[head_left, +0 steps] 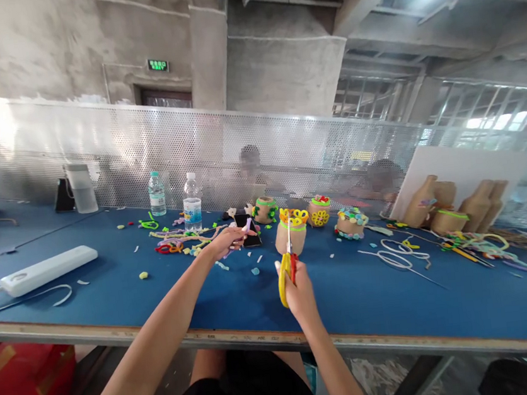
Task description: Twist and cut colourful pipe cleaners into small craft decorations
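My right hand (299, 291) is closed round the yellow and red handles of a pair of scissors (287, 268), blades pointing up and away over the blue table (112, 291). Just beyond the blades stands a small brown vase (290, 232) topped with yellow loops and a green band. My left hand (227, 240) reaches farther out and pinches a pale purple pipe cleaner (246, 227), next to a dark phone (249, 236) and a heap of coloured pipe cleaners (177, 240).
Three more decorated vases (319, 211) stand behind. Plain brown vases (440, 206) lean on a white board at the right. Two water bottles (192, 203), a white power strip (48, 270), white wire loops (398, 257) and scraps lie about. A perforated screen separates seated people. A red box (23, 389) sits below.
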Motion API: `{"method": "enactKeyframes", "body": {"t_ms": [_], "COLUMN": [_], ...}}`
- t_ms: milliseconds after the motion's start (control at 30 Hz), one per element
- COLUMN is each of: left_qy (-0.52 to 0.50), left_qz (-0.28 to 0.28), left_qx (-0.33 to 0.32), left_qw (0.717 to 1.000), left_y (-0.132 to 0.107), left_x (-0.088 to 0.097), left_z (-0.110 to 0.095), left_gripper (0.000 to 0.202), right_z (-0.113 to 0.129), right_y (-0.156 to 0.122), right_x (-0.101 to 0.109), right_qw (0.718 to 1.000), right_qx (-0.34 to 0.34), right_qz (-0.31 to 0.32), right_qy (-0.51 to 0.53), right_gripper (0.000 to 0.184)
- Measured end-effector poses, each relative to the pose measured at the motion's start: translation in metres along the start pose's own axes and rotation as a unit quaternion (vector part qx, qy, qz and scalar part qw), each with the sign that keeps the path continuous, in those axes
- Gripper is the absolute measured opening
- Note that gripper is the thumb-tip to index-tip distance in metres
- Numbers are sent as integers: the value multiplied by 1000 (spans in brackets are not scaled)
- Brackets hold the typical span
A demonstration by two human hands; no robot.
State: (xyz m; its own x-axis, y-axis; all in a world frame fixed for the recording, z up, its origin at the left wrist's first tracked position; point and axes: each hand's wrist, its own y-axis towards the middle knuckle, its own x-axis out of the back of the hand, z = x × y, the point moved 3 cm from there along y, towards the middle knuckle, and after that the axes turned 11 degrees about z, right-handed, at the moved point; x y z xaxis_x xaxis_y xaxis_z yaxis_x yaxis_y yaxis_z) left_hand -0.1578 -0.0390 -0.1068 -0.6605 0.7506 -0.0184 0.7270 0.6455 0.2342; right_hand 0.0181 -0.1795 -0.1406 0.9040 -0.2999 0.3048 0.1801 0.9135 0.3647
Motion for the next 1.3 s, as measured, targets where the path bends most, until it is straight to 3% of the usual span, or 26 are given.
{"method": "enactKeyframes", "body": {"t_ms": [67, 133, 233, 300, 333, 367, 433, 467, 500, 533, 567, 700, 833, 1000, 1167, 1233, 1300], "left_qy": [-3, -10, -18, -15, -10, -3, 13, 21, 27, 34, 41, 69, 94, 98, 132, 143, 142], "left_qz": [-6, -11, -7, 6, 15, 25, 48, 61, 72, 83, 91, 81, 42, 32, -21, -42, -82], "left_qx": [-1, -3, -1, 7, 13, 20, 34, 40, 46, 51, 56, 65, 55, 47, -2, -32, -67], "left_qw": [1000, 1000, 1000, 1000, 1000, 999, 998, 997, 996, 995, 993, 992, 993, 994, 991, 988, 984], "left_y": [1, 3, 4, 4, 3, 2, 0, -1, -2, -3, -3, 1, 6, 7, 6, 6, 8], "left_x": [0, 0, -2, -7, -10, -14, -22, -26, -30, -33, -35, -35, -28, -18, -10, -18, -28], "left_z": [-1, -1, -1, -3, -4, -6, -9, -11, -12, -12, -12, -7, -1, 2, 2, 1, -1], "left_gripper": [36, 33, 31, 32, 33, 33, 33, 32, 31, 30, 29, 31, 31, 38, 84, 86, 75], "right_z": [-5, -9, -4, 6, 13, 20, 32, 36, 38, 40, 42, 37, 24, 10, 3, 1, 0], "right_y": [2, 2, -5, -7, -6, -2, 15, 27, 40, 53, 67, 101, 109, 113, 112, 110, 110], "right_x": [21, 37, 48, 49, 48, 46, 38, 30, 19, 9, 1, -23, -32, -31, -30, -29, -29], "right_qw": [981, 946, 886, 847, 841, 854, 929, 969, 984, 972, 966, 959, 949, 944, 941, 941, 939], "right_qx": [-40, -78, -89, -89, -85, -73, -40, -22, -30, -43, -37, -13, -7, -32, -59, -65, -65], "right_qz": [-22, 22, 79, 77, 62, 47, 53, 93, 167, 220, 230, 230, 233, 180, 125, 97, 67], "right_qy": [-188, -314, -448, -518, -531, -512, -363, -227, -63, 75, 112, 168, 211, 276, 308, 318, 330], "right_gripper": [26, 26, 27, 26, 25, 23, 23, 27, 33, 38, 39, 35, 34, 34, 30, 28, 28]}}
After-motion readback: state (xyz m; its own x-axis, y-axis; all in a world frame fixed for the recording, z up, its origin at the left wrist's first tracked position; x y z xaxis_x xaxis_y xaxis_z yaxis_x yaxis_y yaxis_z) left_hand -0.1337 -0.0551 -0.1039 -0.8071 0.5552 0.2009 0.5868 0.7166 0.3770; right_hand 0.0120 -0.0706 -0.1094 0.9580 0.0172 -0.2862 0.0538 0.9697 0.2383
